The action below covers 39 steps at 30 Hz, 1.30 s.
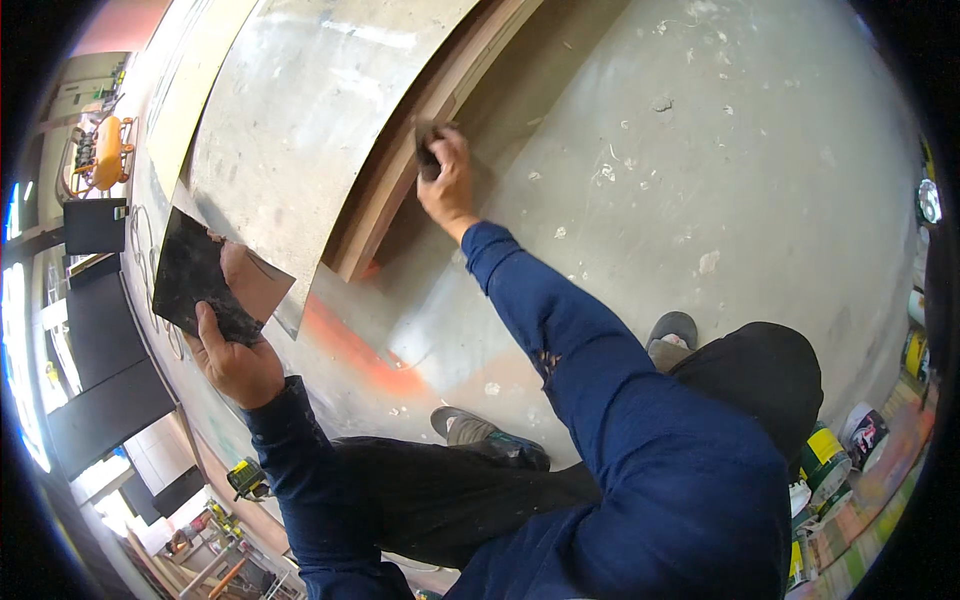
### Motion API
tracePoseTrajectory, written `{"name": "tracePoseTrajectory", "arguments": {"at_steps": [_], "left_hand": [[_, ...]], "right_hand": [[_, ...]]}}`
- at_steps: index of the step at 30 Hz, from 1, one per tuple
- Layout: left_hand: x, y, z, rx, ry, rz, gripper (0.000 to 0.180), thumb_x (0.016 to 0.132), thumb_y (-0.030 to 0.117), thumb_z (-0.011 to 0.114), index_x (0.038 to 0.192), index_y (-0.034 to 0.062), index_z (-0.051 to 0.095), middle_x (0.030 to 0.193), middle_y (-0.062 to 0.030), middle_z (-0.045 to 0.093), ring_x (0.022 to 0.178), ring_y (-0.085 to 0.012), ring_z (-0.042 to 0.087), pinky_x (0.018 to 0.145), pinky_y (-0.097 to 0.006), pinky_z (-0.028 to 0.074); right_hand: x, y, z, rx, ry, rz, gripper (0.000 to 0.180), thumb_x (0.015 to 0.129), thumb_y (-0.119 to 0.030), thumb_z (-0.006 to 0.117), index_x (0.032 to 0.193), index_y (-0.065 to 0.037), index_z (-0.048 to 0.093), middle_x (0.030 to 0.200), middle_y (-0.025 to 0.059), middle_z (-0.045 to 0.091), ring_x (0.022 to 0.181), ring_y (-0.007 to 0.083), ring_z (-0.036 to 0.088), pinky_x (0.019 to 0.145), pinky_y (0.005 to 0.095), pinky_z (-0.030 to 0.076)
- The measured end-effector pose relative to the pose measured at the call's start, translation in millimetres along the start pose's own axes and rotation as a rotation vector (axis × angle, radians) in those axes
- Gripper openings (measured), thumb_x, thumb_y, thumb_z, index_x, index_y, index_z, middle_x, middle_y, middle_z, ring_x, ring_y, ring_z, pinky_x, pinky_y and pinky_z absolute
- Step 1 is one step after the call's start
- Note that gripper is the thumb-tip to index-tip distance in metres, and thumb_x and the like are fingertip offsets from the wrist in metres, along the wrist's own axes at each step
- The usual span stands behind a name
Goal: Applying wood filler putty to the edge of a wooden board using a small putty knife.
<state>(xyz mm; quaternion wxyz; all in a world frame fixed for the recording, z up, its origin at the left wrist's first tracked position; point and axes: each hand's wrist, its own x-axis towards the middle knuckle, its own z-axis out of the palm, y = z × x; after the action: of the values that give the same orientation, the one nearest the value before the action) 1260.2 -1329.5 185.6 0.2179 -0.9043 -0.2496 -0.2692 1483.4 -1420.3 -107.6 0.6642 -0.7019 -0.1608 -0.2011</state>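
At wooden frame [400,190] edge beside metal sheet [300,110]: right hand [445,180] closed on small dark tool [428,150], pressed against frame. Left hand [235,360] clamped on dark flat plate [205,275], held clear. Step judged: working frame edge. Next move calls for steady pressure along edge.

small dark tool [428,150]: mostly hidden in right hand [447,182] | paint cans [828,460]: cut by rim

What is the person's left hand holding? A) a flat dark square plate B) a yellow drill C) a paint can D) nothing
A: the left hand grips a flat dark plate by its lower edge, while the right hand presses a small dark tool against the wooden frame.
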Motion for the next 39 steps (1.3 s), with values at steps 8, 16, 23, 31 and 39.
{"name": "tracePoseTrajectory", "arguments": {"at_steps": [8,16,23,31,39], "left_hand": [[7.8,4.1,15.4,-1.105,0.099,-0.73,0.04,0.09,0.001,0.068,0.128,-0.0077,0.06,0.131,-0.0245,0.06,0.117,-0.0316,0.065,0.094,-0.033,0.058],[10.1,3.4,2.9,-1.246,0.074,-0.819,0.039,0.1,0.019,0.061,0.132,-0.0029,0.057,0.128,-0.0154,0.064,0.114,-0.0246,0.065,0.093,-0.033,0.057],[7.0,-4.8,0.1,-1.41,0.099,-0.918,0.03,0.101,0.012,0.057,0.127,-0.0024,0.062,0.129,-0.0133,0.061,0.114,-0.0228,0.065,0.09,-0.031,0.059],[9.2,2.4,-6.3,-1.363,0.096,-0.932,0.034,0.101,0.014,0.057,0.131,-0.0021,0.059,0.13,-0.0134,0.061,0.117,-0.0241,0.064,0.095,-0.034,0.058],[16.3,16.6,-12.8,-1.355,0.115,-0.901,0.035,0.101,0.015,0.059,0.131,-0.0037,0.058,0.131,-0.0161,0.061,0.122,-0.0261,0.061,0.1,-0.033,0.055]], "right_hand": [[17.6,24.9,-41.0,-0.027,-0.029,0.281,0.045,0.08,0.002,0.049,0.125,-0.001,0.055,0.118,0.0227,0.062,0.111,0.0412,0.061,0.1,0.0463,0.049],[32.1,26.2,-11.5,-0.046,-0.065,0.225,0.054,0.077,0.003,0.054,0.131,0.002,0.053,0.127,0.026,0.055,0.12,0.0439,0.053,0.107,0.0481,0.043],[-49.2,-27.9,-10.3,0.093,-0.252,0.234,0.061,0.076,0.006,0.053,0.136,-0.001,0.052,0.129,0.0234,0.056,0.124,0.0426,0.052,0.11,0.0477,0.041],[-9.9,16.7,-32.8,-0.129,-0.051,0.141,0.05,0.08,0.001,0.06,0.13,-0.001,0.051,0.131,0.0246,0.052,0.124,0.0446,0.05,0.109,0.0506,0.04],[-38.5,-21.7,5.1,0.004,-0.136,0.153,0.035,0.08,0.004,0.059,0.113,0.0,0.05,0.128,0.0265,0.052,0.123,0.0462,0.05,0.109,0.0511,0.04]]}}
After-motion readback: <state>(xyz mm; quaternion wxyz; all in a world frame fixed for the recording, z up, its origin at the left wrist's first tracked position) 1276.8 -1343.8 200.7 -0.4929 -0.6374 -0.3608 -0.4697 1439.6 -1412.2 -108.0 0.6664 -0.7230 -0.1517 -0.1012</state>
